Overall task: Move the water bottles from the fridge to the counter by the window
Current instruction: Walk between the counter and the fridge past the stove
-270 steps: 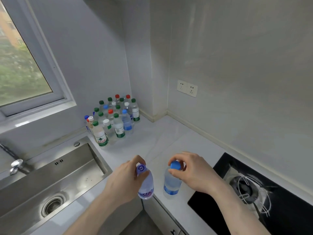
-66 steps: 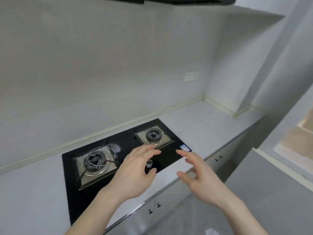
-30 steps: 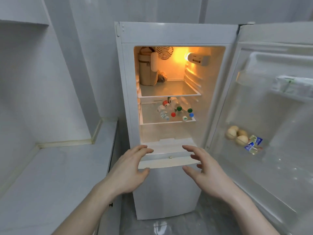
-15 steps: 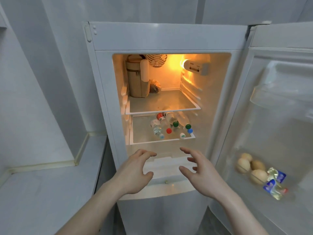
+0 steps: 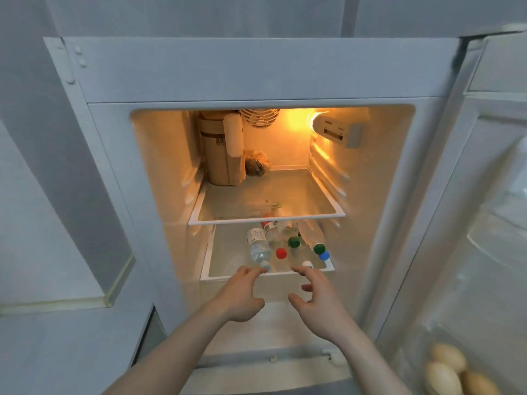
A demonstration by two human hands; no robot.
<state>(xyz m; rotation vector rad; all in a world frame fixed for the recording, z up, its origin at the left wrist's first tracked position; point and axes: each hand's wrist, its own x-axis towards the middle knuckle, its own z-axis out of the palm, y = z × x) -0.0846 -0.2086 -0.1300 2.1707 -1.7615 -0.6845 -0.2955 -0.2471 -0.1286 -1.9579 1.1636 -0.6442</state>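
Bottles: water bottles (image 5: 281,243) lie on their sides in a small cluster on the lower shelf (image 5: 228,263) of the open fridge (image 5: 256,69), caps toward the opening; red, green, blue and white caps show.
Axis: each runs front to back, neck nearest the person.
Left hand: left hand (image 5: 242,295) reaches in with its fingers (image 5: 253,271) spread and holding nothing, tips at the shelf's front edge, just beside the cap of the leftmost bottle (image 5: 258,248); contact seems possible, but the view is too blurred to tell.
Right hand: right hand (image 5: 316,300), likewise spread and holding nothing, sits just short of the white cap (image 5: 307,263).
Nearer: the left hand for the leftmost bottle, the right for the white-capped one.
Next move, as a judgement: each hand closes round a neck and draws it straight out.
Around: upper shelf (image 5: 268,201) carries a tan bag (image 5: 219,155); eggs (image 5: 447,372) sit in the door.
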